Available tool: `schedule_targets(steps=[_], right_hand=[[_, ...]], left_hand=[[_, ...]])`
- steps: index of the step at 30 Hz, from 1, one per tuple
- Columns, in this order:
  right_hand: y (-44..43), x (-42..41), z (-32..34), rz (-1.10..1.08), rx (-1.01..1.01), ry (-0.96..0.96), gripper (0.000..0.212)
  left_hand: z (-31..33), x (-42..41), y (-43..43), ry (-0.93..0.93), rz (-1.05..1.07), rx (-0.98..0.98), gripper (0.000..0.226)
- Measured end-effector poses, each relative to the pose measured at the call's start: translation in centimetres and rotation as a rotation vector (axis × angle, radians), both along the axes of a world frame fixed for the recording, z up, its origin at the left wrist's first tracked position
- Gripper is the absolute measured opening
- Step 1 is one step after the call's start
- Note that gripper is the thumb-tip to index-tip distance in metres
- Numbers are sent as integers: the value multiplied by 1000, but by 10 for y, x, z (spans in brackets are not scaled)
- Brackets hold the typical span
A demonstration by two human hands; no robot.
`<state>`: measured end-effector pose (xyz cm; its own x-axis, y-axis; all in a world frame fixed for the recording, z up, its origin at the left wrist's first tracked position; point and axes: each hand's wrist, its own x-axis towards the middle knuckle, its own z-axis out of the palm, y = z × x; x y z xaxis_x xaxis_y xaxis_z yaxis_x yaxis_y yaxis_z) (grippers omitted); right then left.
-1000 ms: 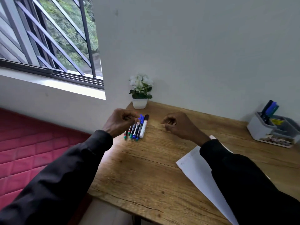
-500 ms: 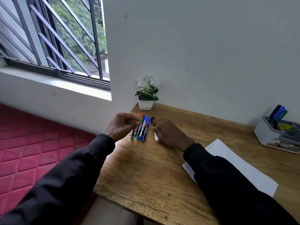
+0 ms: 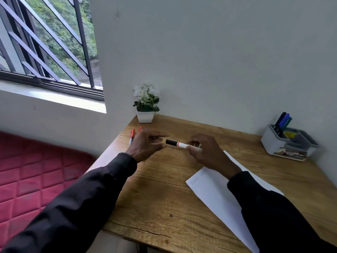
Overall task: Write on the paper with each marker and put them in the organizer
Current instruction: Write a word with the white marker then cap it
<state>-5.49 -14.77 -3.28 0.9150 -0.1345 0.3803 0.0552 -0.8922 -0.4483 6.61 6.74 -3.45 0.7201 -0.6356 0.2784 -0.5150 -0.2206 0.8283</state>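
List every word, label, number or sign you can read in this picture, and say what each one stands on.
No text here can be read.
White marker in the right hand: red band and small print, too blurred.
Paper: faint marks near its top left corner, too faint.
Yellow label in the organizer: too small.
Printed strip on the organizer's front: too small.
Red-capped markers behind the left hand: nothing readable.

The right hand [image 3: 204,152] grips a white marker [image 3: 179,143] with a black cap, held level above the wooden desk [image 3: 164,194] — the left hand [image 3: 145,146] spreads open beside its cap. Paper [image 3: 215,190] lies under the right sleeve; a grey organizer [image 3: 288,143] stands far right.
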Motion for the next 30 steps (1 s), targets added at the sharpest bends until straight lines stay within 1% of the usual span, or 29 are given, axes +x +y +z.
schedule_targets(steps=[2,5,6,7,8,9,10,11,12,13,14,16,18,22,26,30], right_hand=[[-10,-14,5,3,50,-60,14],[-25,-35,12,-11,195,-133,9],[-29,-41,14,-18,278,-161,8],[-33,-47,15,-28,405,-190,5],[-36,-52,17,-26,575,-223,5],[-39,-57,19,-14,758,-246,14],[-41,-60,20,19,923,-248,27],[-41,-61,20,55,1044,-226,42],[-40,-62,20,70,1119,-199,54],[-39,-62,19,67,1155,-181,60],[-38,-62,19,50,1164,-175,57],[-41,-61,18,11,1163,-172,42],[-50,-62,18,23,1172,-126,36],[-62,-65,21,145,1146,-11,37],[-71,-65,21,183,1134,3,36],[-80,-70,23,224,1102,57,36]], left_hand=[[2,-7,-15,-40,-69,31,33],[6,-18,-36,-77,-137,30,23],[8,-22,-41,-70,-139,15,21],[10,-25,-48,-51,-135,-6,19],[12,-29,-54,-30,-132,-35,18],[14,-32,-61,-15,-129,-64,17],[16,-37,-68,-2,-133,-91,16],[18,-41,-74,8,-142,-110,14],[19,-46,-82,14,-156,-118,13],[21,-50,-88,13,-172,-119,13],[22,-54,-94,9,-189,-118,14],[24,-58,-103,-6,-215,-117,14],[23,-57,-107,-8,-248,-113,14],[24,-56,-111,-37,-297,-97,15],[26,-51,-118,-54,-307,-76,13],[27,-41,-119,-67,-307,-47,12]])
